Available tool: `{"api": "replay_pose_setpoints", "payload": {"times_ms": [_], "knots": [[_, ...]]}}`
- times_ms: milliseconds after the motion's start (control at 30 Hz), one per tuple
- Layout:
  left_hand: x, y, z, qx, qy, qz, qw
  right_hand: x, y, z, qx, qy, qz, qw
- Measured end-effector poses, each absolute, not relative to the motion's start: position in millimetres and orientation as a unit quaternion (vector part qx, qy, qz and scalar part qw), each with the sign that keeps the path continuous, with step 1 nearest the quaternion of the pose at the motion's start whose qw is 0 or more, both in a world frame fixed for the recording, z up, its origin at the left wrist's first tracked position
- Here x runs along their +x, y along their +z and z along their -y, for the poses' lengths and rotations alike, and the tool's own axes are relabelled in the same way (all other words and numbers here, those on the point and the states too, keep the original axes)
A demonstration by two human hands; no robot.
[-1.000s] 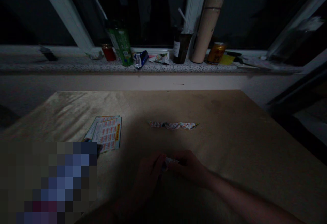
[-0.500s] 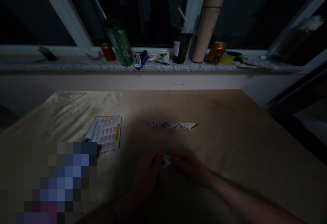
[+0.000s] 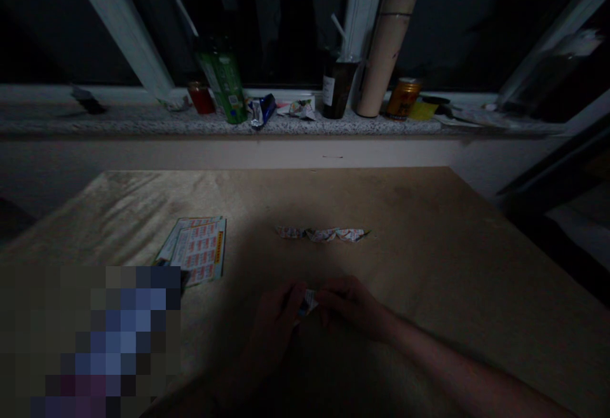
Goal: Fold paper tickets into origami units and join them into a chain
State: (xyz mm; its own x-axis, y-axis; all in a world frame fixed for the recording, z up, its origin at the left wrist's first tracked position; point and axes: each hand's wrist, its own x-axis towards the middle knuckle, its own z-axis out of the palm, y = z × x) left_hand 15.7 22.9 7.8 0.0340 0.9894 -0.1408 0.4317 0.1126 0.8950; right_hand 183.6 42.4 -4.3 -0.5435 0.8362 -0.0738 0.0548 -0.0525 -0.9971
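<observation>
The scene is dim. Both my hands meet near the front of the table, pinching a small folded printed paper [image 3: 309,302] between their fingertips. My left hand [image 3: 276,323] grips its left side and my right hand [image 3: 355,307] grips its right side. Farther out on the tan table [image 3: 429,240] lies a row of three small folded paper pieces [image 3: 323,234]. To the left lies a stack of printed sheets [image 3: 197,256] with red and white boxes.
A stone windowsill [image 3: 143,122] runs behind the table with a green bottle [image 3: 223,81], a red can [image 3: 201,96], a dark cup with a straw [image 3: 337,84], a tall beige tube [image 3: 384,56], a gold can [image 3: 404,98] and wrappers. A blurred patch covers the lower left.
My fingers have worked the small paper, which now tilts and shows more between the fingertips. My hands have barely shifted. The things lying on the table are unmoved.
</observation>
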Motion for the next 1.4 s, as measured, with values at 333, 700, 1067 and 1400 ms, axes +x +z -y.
{"api": "replay_pose_setpoints", "payload": {"times_ms": [333, 700, 1067, 1400], "knots": [[12.2, 6.9, -20.6, 0.634, 0.276, -0.569, 0.444, 186.7, -7.1, -46.4, -0.349, 0.633, 0.624, 0.296], [11.6, 12.6, -22.7, 0.653, 0.25, -0.509, 0.501, 183.7, -11.1, -48.7, -0.401, 0.637, 0.552, 0.36], [16.9, 19.4, -23.3, 0.677, 0.227, -0.471, 0.518, 180.6, -4.4, -39.7, -0.453, 0.492, 0.643, 0.372], [17.1, 13.4, -24.6, 0.645, 0.239, -0.505, 0.522, 181.5, -3.2, -43.1, -0.415, 0.579, 0.591, 0.38]]}}
